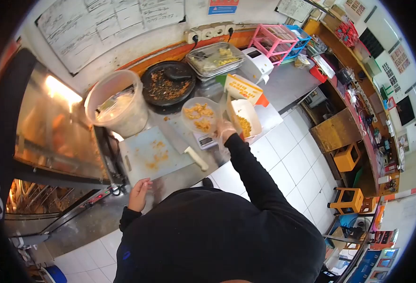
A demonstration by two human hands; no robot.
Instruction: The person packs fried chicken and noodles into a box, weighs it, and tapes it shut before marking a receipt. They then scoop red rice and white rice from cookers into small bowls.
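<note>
My right hand (pixel 225 129), in a clear plastic glove, is closed at the left wall of an open paper food box (pixel 252 109); its fingertips are partly hidden. Small yellow-brown food pieces (pixel 244 125) lie inside the box. Just left of that hand, a round clear plastic bowl (pixel 187 123) with shredded food rests on a kitchen scale (pixel 204 140). My left hand (pixel 139 194) is bare and empty, its fingers loosely apart by the near edge of a white cutting board (pixel 139 141). A knife with a pale handle (pixel 196 158) lies across the board's right side.
Behind the board stand a large plastic bucket (pixel 139 111) and a black round pan (pixel 147 87) with crumbs. Farther back are a lidded metal tray (pixel 215 59) and a white printer-like device (pixel 259 63). A lit glass warming cabinet (pixel 52 137) is at the left.
</note>
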